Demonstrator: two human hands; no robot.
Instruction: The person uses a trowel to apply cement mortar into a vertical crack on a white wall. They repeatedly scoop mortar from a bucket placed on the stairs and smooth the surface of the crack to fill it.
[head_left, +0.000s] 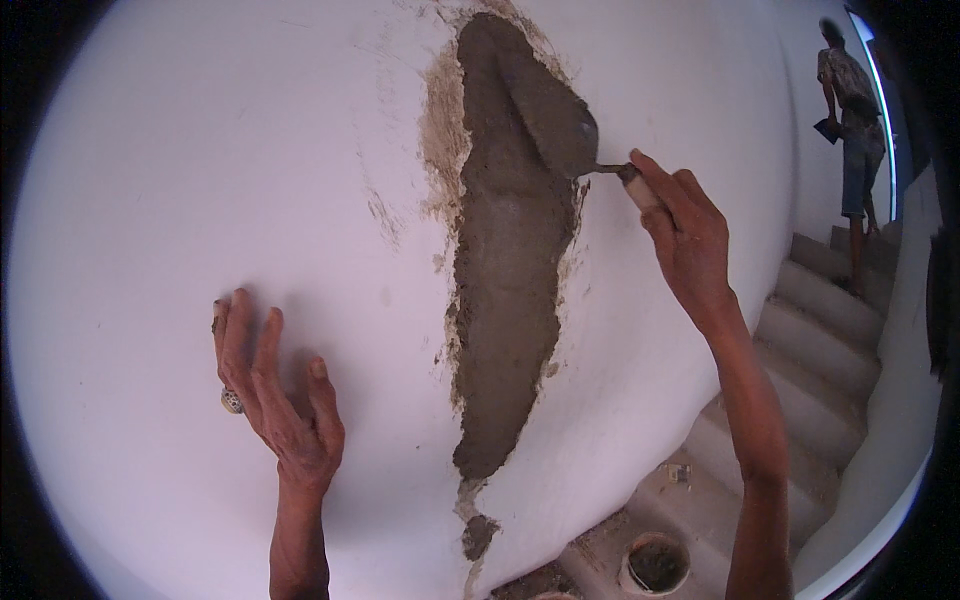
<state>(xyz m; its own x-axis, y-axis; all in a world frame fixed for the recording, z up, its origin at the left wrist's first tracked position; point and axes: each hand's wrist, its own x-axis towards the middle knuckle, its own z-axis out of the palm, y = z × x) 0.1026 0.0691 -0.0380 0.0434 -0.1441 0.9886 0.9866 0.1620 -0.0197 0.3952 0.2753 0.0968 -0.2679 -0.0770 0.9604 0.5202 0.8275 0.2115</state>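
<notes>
A long strip of wet grey-brown mortar (510, 290) runs down the white wall (200, 180), with rough, scraped edges. My right hand (688, 230) is closed round the light handle of a trowel (565, 130). Its mortar-smeared blade lies against the upper right part of the strip, so the blade's outline is hard to tell from the mortar. To the left of the strip, my left hand (280, 385) is held up at the wall with its fingers apart and nothing in it. A ring sits on one of its fingers.
Concrete steps (810, 370) climb along the right side. On a lower step stands a bucket (657, 563) with mortar in it, and a small box-like object (679, 473) lies above it. Another person (855, 120) stands higher up, holding something dark.
</notes>
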